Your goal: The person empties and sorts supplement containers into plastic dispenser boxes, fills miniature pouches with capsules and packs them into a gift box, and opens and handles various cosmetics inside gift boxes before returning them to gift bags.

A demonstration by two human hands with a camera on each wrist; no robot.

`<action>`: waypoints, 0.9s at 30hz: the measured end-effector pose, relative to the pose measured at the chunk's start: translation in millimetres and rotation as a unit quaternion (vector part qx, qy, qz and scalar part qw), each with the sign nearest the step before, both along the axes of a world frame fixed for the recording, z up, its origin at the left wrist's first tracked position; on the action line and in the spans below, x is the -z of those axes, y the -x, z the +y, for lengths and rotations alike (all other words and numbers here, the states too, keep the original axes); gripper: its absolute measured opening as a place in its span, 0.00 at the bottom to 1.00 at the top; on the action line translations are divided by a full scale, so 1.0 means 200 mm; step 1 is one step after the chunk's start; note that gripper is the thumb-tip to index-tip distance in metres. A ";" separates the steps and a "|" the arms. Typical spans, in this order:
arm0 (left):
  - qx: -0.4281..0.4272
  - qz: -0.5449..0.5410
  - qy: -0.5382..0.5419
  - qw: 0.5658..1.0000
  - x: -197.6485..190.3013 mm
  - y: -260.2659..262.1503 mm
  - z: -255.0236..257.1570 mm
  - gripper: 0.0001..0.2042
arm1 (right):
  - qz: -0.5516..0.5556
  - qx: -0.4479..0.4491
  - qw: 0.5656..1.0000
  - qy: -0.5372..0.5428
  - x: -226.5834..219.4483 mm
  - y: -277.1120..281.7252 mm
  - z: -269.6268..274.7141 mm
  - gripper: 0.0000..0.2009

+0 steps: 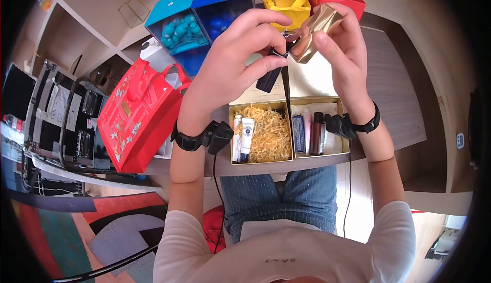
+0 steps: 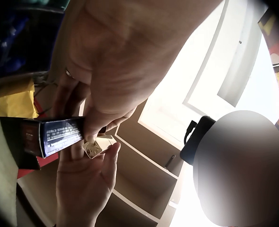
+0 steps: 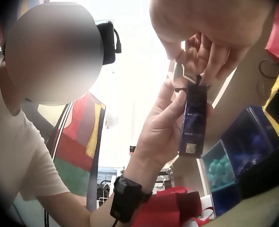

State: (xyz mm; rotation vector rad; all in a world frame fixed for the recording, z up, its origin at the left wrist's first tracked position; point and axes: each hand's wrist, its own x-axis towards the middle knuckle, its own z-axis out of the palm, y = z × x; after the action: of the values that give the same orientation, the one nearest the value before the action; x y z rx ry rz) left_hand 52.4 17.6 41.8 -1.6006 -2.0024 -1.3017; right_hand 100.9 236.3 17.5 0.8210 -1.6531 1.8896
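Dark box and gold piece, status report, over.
Left hand pinches dark box upright. Right hand grips gold piece beside its top. Both raised above gift box; nothing between.

Both hands are raised close together in front of the person, forearms angled up. The left hand (image 1: 232,60) has fingers curled, thumb and forefinger pinching. The right hand (image 1: 340,45) has fingers bent in a grip. Each wrist wears a black strap.

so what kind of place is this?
Likely a gift-packing desk in an office or studio: a gold box of small cosmetics on the wooden table, red gift bags, and built-in shelving behind.
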 end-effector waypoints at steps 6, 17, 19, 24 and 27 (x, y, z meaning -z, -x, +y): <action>0.005 0.041 -0.005 0.999 0.00 -0.01 0.02 0.09 | 0.008 0.013 1.000 0.009 -0.01 0.01 0.00 0.23; -0.026 0.113 -0.026 0.993 0.02 -0.04 0.07 0.14 | 0.069 0.103 0.991 -0.042 -0.01 0.00 -0.02 0.27; -0.033 0.132 -0.028 0.990 0.02 -0.04 0.07 0.14 | 0.046 0.095 0.994 -0.025 -0.01 0.00 -0.02 0.28; -0.037 0.105 -0.060 0.992 0.03 -0.04 0.08 0.16 | 0.116 0.181 0.968 -0.126 0.01 0.01 -0.01 0.24; -0.019 0.077 -0.074 0.994 0.05 -0.02 0.08 0.18 | 0.117 0.167 0.974 -0.096 0.02 0.01 -0.02 0.19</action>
State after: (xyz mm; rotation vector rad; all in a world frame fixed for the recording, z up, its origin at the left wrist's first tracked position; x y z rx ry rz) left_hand 57.1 33.9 32.1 -1.5378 -1.7926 -1.2418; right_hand 98.2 232.1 13.9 0.7511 -1.7179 1.3688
